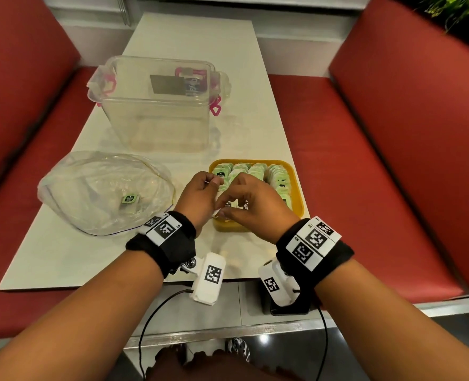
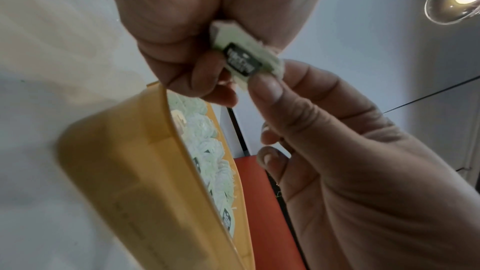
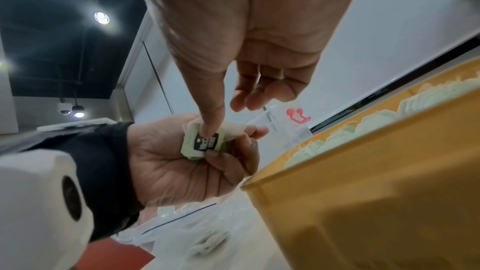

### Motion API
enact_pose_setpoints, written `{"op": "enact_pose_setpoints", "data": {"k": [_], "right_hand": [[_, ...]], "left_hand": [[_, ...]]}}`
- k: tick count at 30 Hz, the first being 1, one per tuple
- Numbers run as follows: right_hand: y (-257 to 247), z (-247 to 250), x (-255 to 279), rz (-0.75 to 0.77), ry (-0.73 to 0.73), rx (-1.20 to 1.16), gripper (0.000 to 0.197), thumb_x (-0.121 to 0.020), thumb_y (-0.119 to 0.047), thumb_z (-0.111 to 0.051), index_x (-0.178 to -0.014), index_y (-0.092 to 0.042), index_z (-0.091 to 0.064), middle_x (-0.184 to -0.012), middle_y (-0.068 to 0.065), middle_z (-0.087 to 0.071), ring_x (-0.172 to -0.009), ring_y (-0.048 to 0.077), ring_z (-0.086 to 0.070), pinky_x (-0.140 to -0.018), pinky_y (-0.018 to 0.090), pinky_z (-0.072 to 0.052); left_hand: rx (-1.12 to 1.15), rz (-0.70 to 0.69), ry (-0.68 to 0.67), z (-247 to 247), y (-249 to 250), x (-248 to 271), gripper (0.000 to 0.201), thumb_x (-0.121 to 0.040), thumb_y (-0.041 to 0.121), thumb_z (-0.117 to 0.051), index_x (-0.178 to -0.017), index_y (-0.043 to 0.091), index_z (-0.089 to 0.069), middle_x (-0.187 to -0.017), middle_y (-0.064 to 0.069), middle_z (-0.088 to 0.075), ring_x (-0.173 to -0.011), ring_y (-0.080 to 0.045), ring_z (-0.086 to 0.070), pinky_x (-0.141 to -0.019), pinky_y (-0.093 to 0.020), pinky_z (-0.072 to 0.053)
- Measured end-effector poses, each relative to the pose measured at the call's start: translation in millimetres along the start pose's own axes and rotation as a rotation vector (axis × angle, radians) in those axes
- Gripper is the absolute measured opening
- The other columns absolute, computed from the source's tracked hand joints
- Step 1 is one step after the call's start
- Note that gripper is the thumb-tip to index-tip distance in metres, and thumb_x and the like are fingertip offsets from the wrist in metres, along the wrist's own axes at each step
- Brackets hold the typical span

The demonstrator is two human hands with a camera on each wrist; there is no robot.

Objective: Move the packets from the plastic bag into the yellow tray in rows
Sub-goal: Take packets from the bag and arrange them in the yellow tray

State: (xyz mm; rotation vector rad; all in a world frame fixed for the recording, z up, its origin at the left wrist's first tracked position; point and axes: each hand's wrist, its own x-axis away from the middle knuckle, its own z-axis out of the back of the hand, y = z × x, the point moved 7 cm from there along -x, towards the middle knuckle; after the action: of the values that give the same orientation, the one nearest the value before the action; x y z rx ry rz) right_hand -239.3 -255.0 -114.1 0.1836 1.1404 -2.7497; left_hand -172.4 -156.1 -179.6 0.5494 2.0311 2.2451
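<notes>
Over the near-left corner of the yellow tray [image 1: 296, 188], both hands are meeting on a small stack of packets [image 2: 242, 60]. The left hand [image 1: 197, 198] is curling its fingers around the stack, apparently to keep the pale green sachets squared up, while the right hand [image 1: 251, 206] is pressing its thumb on the top packet's black label and pinching it against a finger behind, with the other fingers hanging loose. My reading is that the right hand is peeling one packet off so it can be slotted into a row while the left acts as a magazine.

The tray is sitting at the table's [image 1: 172, 37] right edge, near the front, and is already holding several rows of packets standing on edge, tightly packed. That arrangement seems to leave room only at the tray's near end, which would explain why the hands are working there.

The plastic bag [image 1: 104, 191] is lying open and flattened toward the table's left edge, beside the tray, with one packet [image 1: 130, 199] showing inside it and possibly more hidden in the folds; the job looks close to done.

A clear lidded container [image 1: 159, 105] with pink clips is standing farther back, toward the middle of the table.

Each packet is carrying a black label with white lettering, but the writing is too blurred to read in any view.
</notes>
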Motion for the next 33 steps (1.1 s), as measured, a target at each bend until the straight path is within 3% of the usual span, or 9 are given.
{"op": "enact_pose_setpoints", "data": {"k": [3,7,11,14,19,22,25,28,33], "right_hand": [[6.7,10.4,0.3,-0.050,0.081,-0.039,0.008,-0.080,-0.021,-0.075,-0.085,-0.027,-0.071,-0.084,-0.011,-0.048,-0.076,0.002,-0.047,-0.068,0.015,-0.039],[30.4,26.2,1.9,-0.207,0.241,-0.099,0.015,-0.083,-0.027,-0.071,-0.078,-0.035,-0.060,-0.092,-0.006,-0.054,-0.079,0.003,-0.052,-0.069,0.020,-0.044],[47.6,28.9,3.8,-0.316,0.282,-0.213,0.012,-0.085,-0.025,-0.070,-0.078,-0.027,-0.061,-0.096,0.001,-0.056,-0.073,0.003,-0.051,-0.059,0.010,-0.039],[49.6,25.5,3.7,-0.331,0.222,-0.199,0.017,-0.084,-0.027,-0.071,-0.077,-0.034,-0.057,-0.100,0.001,-0.055,-0.076,0.006,-0.051,-0.057,0.010,-0.038],[51.5,25.2,2.4,-0.335,0.190,-0.164,0.016,-0.083,-0.031,-0.072,-0.075,-0.033,-0.058,-0.101,0.001,-0.057,-0.080,0.007,-0.053,-0.058,0.011,-0.038],[48.9,25.0,0.0,-0.307,0.182,-0.238,0.008,-0.084,-0.023,-0.072,-0.083,-0.018,-0.065,-0.090,-0.002,-0.060,-0.068,0.004,-0.052,-0.056,0.009,-0.040],[48.5,24.2,-0.2,-0.308,0.195,-0.470,0.005,-0.085,-0.009,-0.069,-0.083,-0.006,-0.066,-0.072,-0.003,-0.060,-0.061,0.000,-0.053,-0.059,0.014,-0.043],[54.7,25.8,0.7,-0.353,0.257,-0.631,0.007,-0.086,-0.007,-0.068,-0.082,-0.011,-0.064,-0.072,-0.001,-0.062,-0.060,0.004,-0.055,-0.055,0.013,-0.043],[66.2,22.2,-0.4,-0.418,0.262,-0.637,0.012,-0.088,-0.010,-0.066,-0.080,-0.018,-0.062,-0.076,0.003,-0.061,-0.062,0.009,-0.055,-0.052,0.014,-0.042]], "left_hand": [[-0.024,-0.018,-0.002,1.3,7.3,2.5,0.019,-0.099,0.028,-0.044,-0.092,0.021,-0.060,-0.094,-0.004,-0.063,-0.085,-0.023,-0.057,-0.076,-0.041,-0.050],[-0.027,-0.085,-0.059,-5.2,25.4,10.3,0.031,-0.098,0.043,-0.046,-0.091,0.020,-0.066,-0.099,0.002,-0.067,-0.090,-0.012,-0.060,-0.072,-0.028,-0.047],[-0.134,-0.249,-0.082,-10.5,37.9,12.5,0.017,-0.093,0.026,-0.061,-0.078,0.020,-0.064,-0.081,0.002,-0.064,-0.077,-0.005,-0.057,-0.079,-0.028,-0.046],[-0.220,-0.308,-0.061,-8.9,40.4,12.1,0.018,-0.091,0.022,-0.064,-0.074,0.028,-0.063,-0.080,0.007,-0.064,-0.076,0.004,-0.057,-0.078,-0.020,-0.045],[-0.306,-0.385,-0.032,-5.0,46.1,12.7,0.019,-0.085,0.026,-0.072,-0.070,0.034,-0.063,-0.089,0.004,-0.063,-0.089,-0.004,-0.058,-0.072,-0.020,-0.039],[-0.294,-0.385,-0.020,-2.2,48.9,12.0,0.021,-0.080,0.026,-0.077,-0.067,0.037,-0.064,-0.087,0.006,-0.063,-0.087,-0.004,-0.059,-0.070,-0.017,-0.038],[-0.213,-0.335,-0.044,-1.1,47.9,12.0,0.007,-0.079,0.028,-0.077,-0.077,0.028,-0.070,-0.089,0.004,-0.068,-0.086,-0.007,-0.065,-0.072,-0.017,-0.044],[-0.143,-0.233,-0.120,-2.7,36.3,10.0,0.018,-0.078,0.022,-0.078,-0.092,0.023,-0.067,-0.086,0.009,-0.069,-0.077,0.002,-0.066,-0.071,-0.016,-0.051],[-0.179,-0.212,-0.101,4.9,22.6,5.7,0.014,-0.081,0.015,-0.076,-0.088,0.024,-0.069,-0.088,-0.005,-0.071,-0.081,-0.020,-0.068,-0.079,-0.035,-0.055]]}}
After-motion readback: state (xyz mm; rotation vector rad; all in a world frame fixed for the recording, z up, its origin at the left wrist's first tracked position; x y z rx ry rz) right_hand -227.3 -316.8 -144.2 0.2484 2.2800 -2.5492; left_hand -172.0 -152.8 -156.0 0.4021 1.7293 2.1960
